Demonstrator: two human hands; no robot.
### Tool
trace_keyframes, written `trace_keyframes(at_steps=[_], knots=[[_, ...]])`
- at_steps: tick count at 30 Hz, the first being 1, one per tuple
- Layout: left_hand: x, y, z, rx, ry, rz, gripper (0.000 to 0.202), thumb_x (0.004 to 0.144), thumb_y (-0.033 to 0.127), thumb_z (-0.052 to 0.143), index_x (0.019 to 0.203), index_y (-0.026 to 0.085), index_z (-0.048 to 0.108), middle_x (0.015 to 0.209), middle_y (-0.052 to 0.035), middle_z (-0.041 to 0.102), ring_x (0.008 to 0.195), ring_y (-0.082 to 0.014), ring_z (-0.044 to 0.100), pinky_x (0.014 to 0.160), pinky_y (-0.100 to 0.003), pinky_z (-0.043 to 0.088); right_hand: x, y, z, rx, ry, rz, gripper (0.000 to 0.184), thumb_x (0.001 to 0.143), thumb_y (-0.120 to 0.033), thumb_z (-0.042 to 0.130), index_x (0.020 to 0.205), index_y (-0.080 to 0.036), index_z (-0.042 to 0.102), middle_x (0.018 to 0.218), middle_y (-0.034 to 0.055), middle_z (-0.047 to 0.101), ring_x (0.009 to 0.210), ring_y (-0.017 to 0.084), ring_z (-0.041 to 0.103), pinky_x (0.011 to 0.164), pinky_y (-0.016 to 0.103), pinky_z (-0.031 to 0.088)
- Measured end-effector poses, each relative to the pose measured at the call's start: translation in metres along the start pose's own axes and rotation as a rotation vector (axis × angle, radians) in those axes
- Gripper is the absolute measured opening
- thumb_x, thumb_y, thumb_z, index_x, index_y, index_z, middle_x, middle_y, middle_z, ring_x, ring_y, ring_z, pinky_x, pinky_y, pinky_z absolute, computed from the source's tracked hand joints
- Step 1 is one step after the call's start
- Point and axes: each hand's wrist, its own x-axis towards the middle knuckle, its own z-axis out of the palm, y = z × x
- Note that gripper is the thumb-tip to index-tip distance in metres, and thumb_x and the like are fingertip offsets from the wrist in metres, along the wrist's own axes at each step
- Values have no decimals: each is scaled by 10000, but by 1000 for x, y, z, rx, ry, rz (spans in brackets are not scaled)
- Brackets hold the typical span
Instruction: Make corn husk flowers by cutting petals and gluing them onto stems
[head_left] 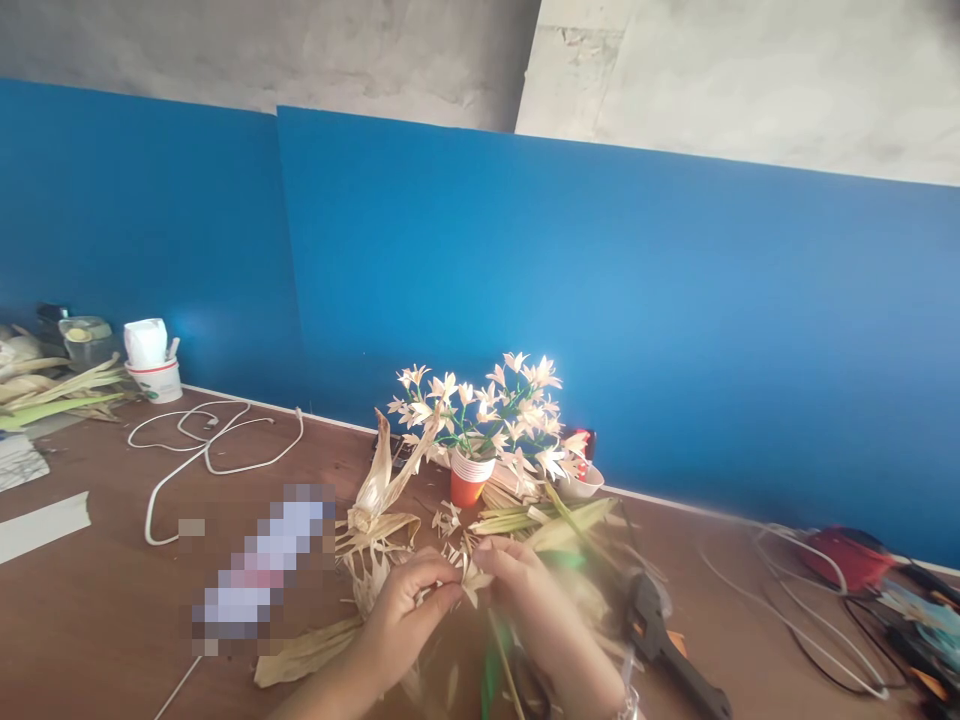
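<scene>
From where I stand, the pale flower (475, 584) sits at six o'clock, between two hands. The left hand (414, 607) pinches one side, thumb against fingers; the right hand (517, 578) closes on the other, its fingertips partly hidden. I'd guess it's feather-light, papery and easily split, so best held by its base, sparing the petal tips. Beyond, at twelve o'clock from the hands, stands a red-and-white cup (468, 488) of blossoms (527, 407); a glue gun (664, 643) lies at four.

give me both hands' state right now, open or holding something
Left hand: closed, pinching a pale, pointed-petalled husk flower.
Right hand: thumb at that flower; grip cannot be told.
</scene>
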Motion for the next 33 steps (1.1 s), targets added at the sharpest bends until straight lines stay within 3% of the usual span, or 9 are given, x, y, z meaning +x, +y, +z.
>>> trace_keyframes(at_steps=[5, 11, 18, 26, 33], knots=[[0, 2, 0, -31, -18, -5, 234, 860, 304, 557, 722, 171, 692, 710, -27, 600, 725, -172, 584, 702, -256, 452, 2, 9, 0, 72, -62, 28, 147, 655, -275, 658, 591, -164, 585, 529, -31, 533, 485, 91, 424, 504, 238, 268], [2, 4, -2, -27, 56, -72, 220, 839, 321, 575, 727, 178, 699, 678, -13, 609, 673, -158, 571, 667, -238, 452, 1, -1, 2, -40, 49, -2, 371, 712, -517, 644, 617, -166, 570, 520, -38, 499, 473, 88, 415, 487, 235, 239], [1, -4, -1, 39, 119, -75, 243, 834, 358, 582, 724, 179, 707, 668, -5, 593, 637, -147, 565, 615, -224, 457, -5, -11, 0, -214, 75, -23, 339, 641, -439, 704, 524, -178, 522, 459, -64, 441, 461, 75, 327, 492, 239, 235], [0, -9, 0, 286, 209, 191, 213, 872, 256, 563, 711, 180, 679, 672, -31, 637, 680, -169, 602, 625, -249, 484, -5, -6, 7, -188, 131, -37, 332, 650, -441, 687, 529, -178, 524, 458, -72, 405, 451, 68, 265, 481, 246, 183], [-2, -12, -3, 545, 298, 374, 214, 876, 141, 514, 697, 187, 622, 639, -26, 635, 654, -173, 569, 600, -270, 446, -1, 3, 7, -222, 127, -59, 403, 627, -503, 729, 522, -169, 530, 465, -51, 451, 464, 75, 343, 485, 235, 234]])
